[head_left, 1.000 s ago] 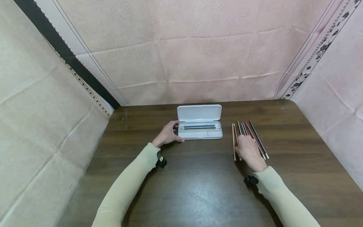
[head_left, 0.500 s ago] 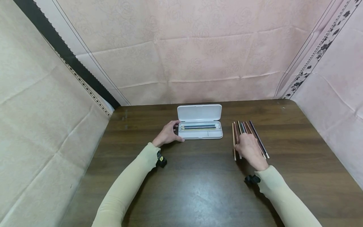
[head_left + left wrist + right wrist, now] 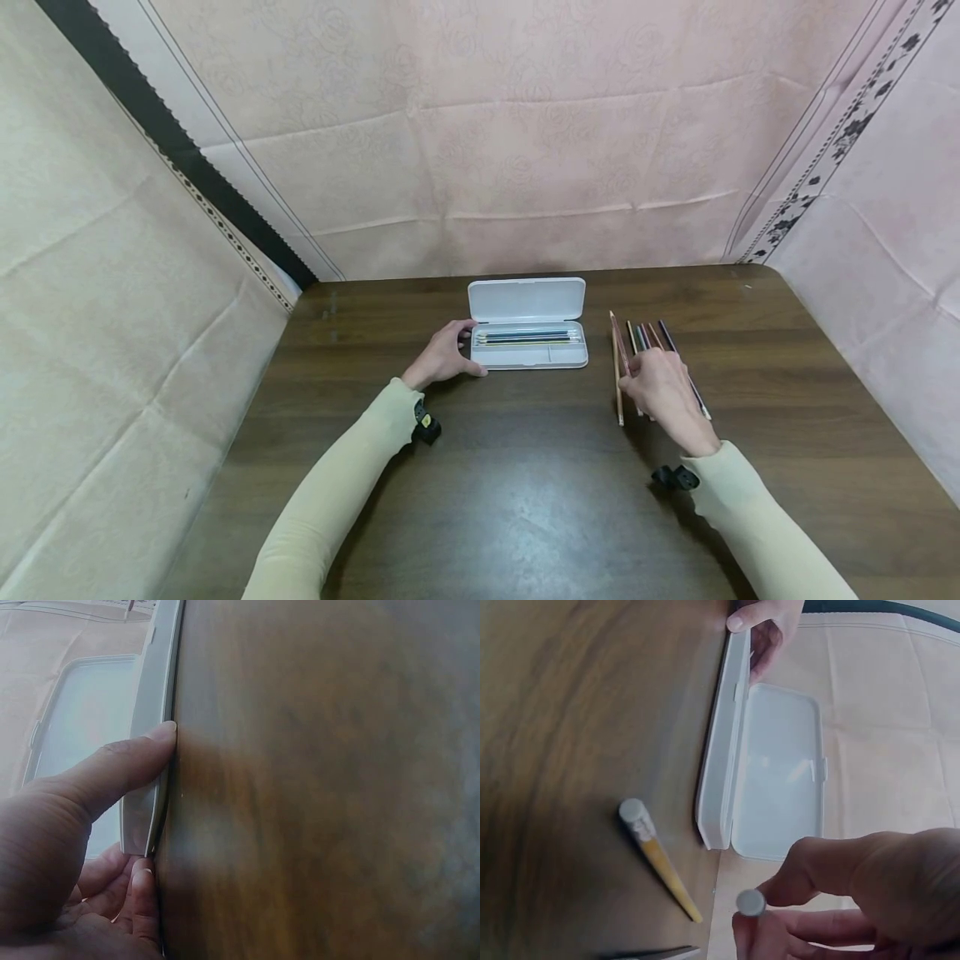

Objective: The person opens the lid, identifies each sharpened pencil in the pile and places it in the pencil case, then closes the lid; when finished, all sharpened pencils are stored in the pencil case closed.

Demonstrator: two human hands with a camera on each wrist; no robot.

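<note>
A white pencil case (image 3: 510,364) lies with its lid raised at the back; several pencils (image 3: 528,337) rest in its long compartment. My left hand (image 3: 444,354) grips the case's left end, thumb along the front edge and fingers curled at the side. Right of the case, my right hand (image 3: 662,387) pinches a reddish pencil (image 3: 622,340), whose pale round end (image 3: 751,902) faces the right wrist camera. That pencil is raised off the table, close to a yellowish pencil (image 3: 619,408) lying to its left. Several more pencils lie partly hidden beneath the right hand.
The brown wooden table (image 3: 487,483) extends in front of both hands. Pale patterned cloth (image 3: 525,167) hangs behind it and at both sides. In the right wrist view, the yellow pencil (image 3: 665,871) lies between the case and the lower edge.
My right hand has picked the reddish pencil out of the row, raising it slightly and shifting its tip up and left. My left hand and the case stay put.
</note>
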